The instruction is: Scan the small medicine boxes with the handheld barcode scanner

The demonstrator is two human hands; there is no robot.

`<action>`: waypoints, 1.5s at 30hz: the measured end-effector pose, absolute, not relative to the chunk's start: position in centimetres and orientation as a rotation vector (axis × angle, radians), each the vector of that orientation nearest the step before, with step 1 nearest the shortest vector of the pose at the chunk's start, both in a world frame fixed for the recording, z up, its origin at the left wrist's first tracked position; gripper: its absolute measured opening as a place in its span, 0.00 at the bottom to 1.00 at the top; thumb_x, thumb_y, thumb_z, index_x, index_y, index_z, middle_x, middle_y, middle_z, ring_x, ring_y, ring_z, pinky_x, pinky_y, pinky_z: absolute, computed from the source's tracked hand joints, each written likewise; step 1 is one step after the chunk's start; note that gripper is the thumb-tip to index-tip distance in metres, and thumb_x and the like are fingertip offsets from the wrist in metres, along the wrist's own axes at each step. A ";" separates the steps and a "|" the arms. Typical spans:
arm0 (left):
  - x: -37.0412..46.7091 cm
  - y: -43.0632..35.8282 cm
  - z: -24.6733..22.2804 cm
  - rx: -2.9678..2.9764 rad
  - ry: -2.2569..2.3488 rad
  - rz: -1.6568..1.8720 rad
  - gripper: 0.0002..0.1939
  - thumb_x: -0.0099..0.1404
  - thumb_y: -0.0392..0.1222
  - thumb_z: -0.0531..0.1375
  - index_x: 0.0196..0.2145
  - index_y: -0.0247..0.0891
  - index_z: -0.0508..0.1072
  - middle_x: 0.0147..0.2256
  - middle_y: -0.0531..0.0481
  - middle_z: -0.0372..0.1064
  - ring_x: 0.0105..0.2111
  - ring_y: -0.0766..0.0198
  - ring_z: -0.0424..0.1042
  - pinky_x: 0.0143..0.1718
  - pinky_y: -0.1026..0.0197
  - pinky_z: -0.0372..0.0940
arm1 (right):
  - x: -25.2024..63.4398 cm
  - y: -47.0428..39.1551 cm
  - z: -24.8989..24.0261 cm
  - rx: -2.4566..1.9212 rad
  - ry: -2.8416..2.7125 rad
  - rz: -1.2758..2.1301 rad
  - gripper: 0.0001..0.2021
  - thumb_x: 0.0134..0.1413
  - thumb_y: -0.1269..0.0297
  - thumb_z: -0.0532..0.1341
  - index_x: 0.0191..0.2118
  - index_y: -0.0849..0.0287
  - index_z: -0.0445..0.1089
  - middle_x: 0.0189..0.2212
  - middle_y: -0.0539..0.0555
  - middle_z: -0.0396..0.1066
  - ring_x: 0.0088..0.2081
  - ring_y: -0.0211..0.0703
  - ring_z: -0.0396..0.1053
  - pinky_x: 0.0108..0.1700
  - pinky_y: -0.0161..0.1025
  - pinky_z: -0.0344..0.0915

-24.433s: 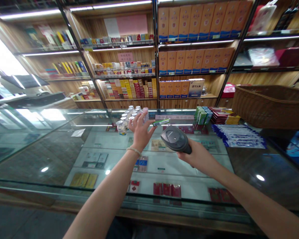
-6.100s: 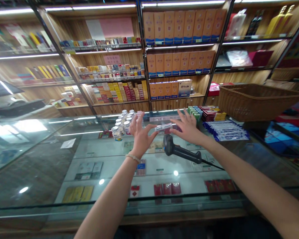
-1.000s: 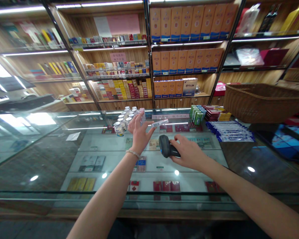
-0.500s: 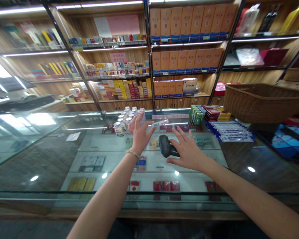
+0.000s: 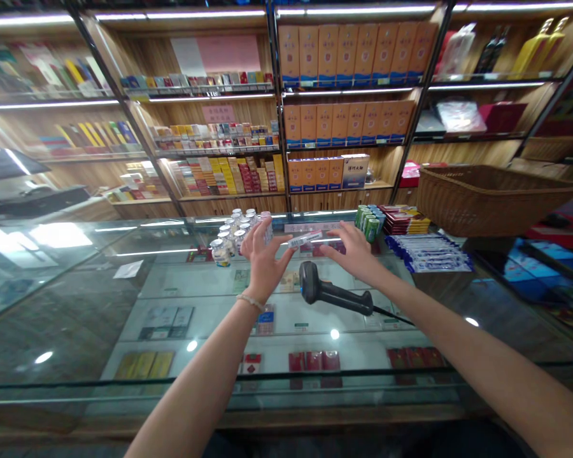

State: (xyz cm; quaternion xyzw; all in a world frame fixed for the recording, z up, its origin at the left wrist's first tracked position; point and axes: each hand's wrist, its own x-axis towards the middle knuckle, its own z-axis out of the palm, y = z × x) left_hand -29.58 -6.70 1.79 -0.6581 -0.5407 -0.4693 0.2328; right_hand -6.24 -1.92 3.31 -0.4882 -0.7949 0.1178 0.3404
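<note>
My left hand (image 5: pixel 266 259), with a beaded bracelet on the wrist, pinches one end of a small flat white packet (image 5: pixel 306 239) between thumb and fingers. Close to the packet's other end is my right hand (image 5: pixel 354 253), thumb and fingers apart and nothing between them. Below both hands, a black barcode scanner (image 5: pixel 337 294) lies on the glass counter (image 5: pixel 219 337), its cable running off under my right forearm. Small white-capped bottles (image 5: pixel 223 245) stand in a cluster just beyond and left of my left hand.
Green cans (image 5: pixel 367 222), stacked red and yellow packets (image 5: pixel 405 219) and blue-white sachets (image 5: pixel 427 252) lie on the right. Behind them sits a wicker basket (image 5: pixel 491 200). A white paper (image 5: pixel 128 269) lies at left. Shelves of orange boxes (image 5: pixel 346 54) line the back.
My right hand has moved up and away from the scanner, towards the packet, leaving the scanner's handle in full view. My left hand still holds the packet. The view has shifted slightly.
</note>
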 end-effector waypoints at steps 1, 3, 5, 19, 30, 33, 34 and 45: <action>-29.5 -6.8 1.9 -1.814 -1.471 -1.286 0.11 0.68 0.54 0.65 0.44 0.49 0.81 0.68 0.47 0.60 0.68 0.46 0.57 0.70 0.38 0.51 | -6.5 -1.4 3.6 -1.291 -2.061 0.335 0.27 0.61 0.37 0.60 0.57 0.50 0.73 0.72 0.63 0.55 0.73 0.62 0.49 0.68 0.68 0.52; -29.3 -6.9 2.1 -1.818 -1.453 -1.271 0.11 0.68 0.54 0.65 0.44 0.49 0.81 0.67 0.47 0.60 0.68 0.46 0.58 0.69 0.39 0.51 | -6.9 -0.7 4.1 -1.319 -2.063 0.402 0.27 0.60 0.37 0.61 0.56 0.50 0.75 0.72 0.63 0.54 0.74 0.62 0.46 0.69 0.67 0.50; -29.2 -7.0 2.1 -1.817 -1.441 -1.257 0.11 0.68 0.54 0.65 0.43 0.49 0.81 0.67 0.47 0.60 0.68 0.46 0.58 0.69 0.39 0.51 | -7.2 -0.1 4.3 -1.298 -2.070 0.483 0.27 0.59 0.37 0.62 0.54 0.50 0.77 0.72 0.62 0.54 0.74 0.61 0.45 0.70 0.67 0.48; -28.8 -7.2 2.2 -1.916 -1.456 -1.147 0.13 0.66 0.53 0.67 0.47 0.50 0.80 0.70 0.46 0.53 0.70 0.43 0.52 0.71 0.38 0.46 | -6.1 0.4 4.1 -1.024 -2.062 0.585 0.24 0.61 0.43 0.63 0.55 0.53 0.75 0.74 0.61 0.52 0.75 0.55 0.44 0.74 0.60 0.43; -28.7 -7.4 3.0 -2.064 -1.527 -1.180 0.15 0.71 0.57 0.61 0.49 0.52 0.81 0.74 0.49 0.43 0.73 0.44 0.46 0.72 0.35 0.44 | -4.0 1.8 8.5 -0.812 -2.431 0.386 0.27 0.61 0.39 0.63 0.59 0.47 0.74 0.76 0.55 0.47 0.77 0.61 0.35 0.73 0.66 0.40; -28.6 -7.5 3.0 -2.088 -1.544 -1.163 0.13 0.71 0.55 0.62 0.46 0.51 0.82 0.74 0.51 0.43 0.73 0.44 0.46 0.72 0.36 0.44 | -4.1 2.0 9.0 -0.736 -2.490 0.363 0.29 0.60 0.36 0.63 0.60 0.46 0.74 0.76 0.56 0.47 0.77 0.62 0.36 0.74 0.66 0.39; -28.6 -7.5 3.0 -2.093 -1.544 -1.157 0.13 0.71 0.55 0.62 0.45 0.50 0.83 0.74 0.51 0.43 0.73 0.44 0.46 0.72 0.35 0.43 | -4.2 2.0 9.1 -0.713 -2.503 0.356 0.29 0.60 0.36 0.62 0.60 0.45 0.74 0.76 0.57 0.47 0.77 0.62 0.37 0.74 0.66 0.39; -28.3 -7.1 2.7 -2.054 -1.588 -1.214 0.09 0.66 0.53 0.67 0.39 0.48 0.83 0.73 0.49 0.48 0.72 0.44 0.49 0.72 0.34 0.45 | -5.7 1.7 8.5 -0.662 -2.399 0.208 0.26 0.63 0.38 0.61 0.61 0.41 0.72 0.75 0.54 0.50 0.75 0.62 0.41 0.72 0.68 0.45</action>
